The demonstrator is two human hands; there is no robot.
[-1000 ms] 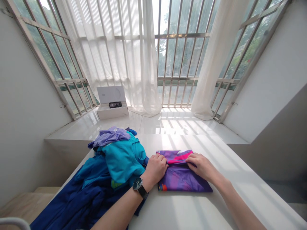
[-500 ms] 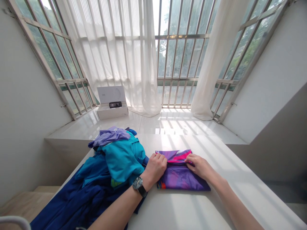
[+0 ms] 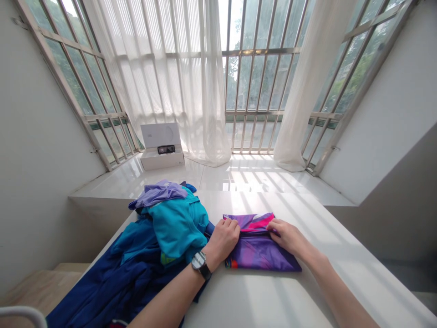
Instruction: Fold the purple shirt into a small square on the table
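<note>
A purple garment [image 3: 261,255] with pink and white patches lies folded into a flat bundle on the white table. At its left side my left hand [image 3: 224,237], with a watch [image 3: 199,261] on the wrist, is closed on the fabric near the fold across the middle. My right hand [image 3: 287,234] pinches the same fold at the right side. The far part of the garment is turned toward me, its edge lying between both hands. Fingertips of the left hand are partly hidden.
To the left is a heap of clothes: a teal garment [image 3: 177,223], a lavender one [image 3: 160,195] and dark blue cloth [image 3: 99,282]. A white box [image 3: 162,160] with a phone-like black device [image 3: 166,149] stands on the window ledge [image 3: 211,175]. Sheer curtains hang behind.
Both hands keep hold of the garment's fold, with hardly any movement. The whole view has shifted slightly.
</note>
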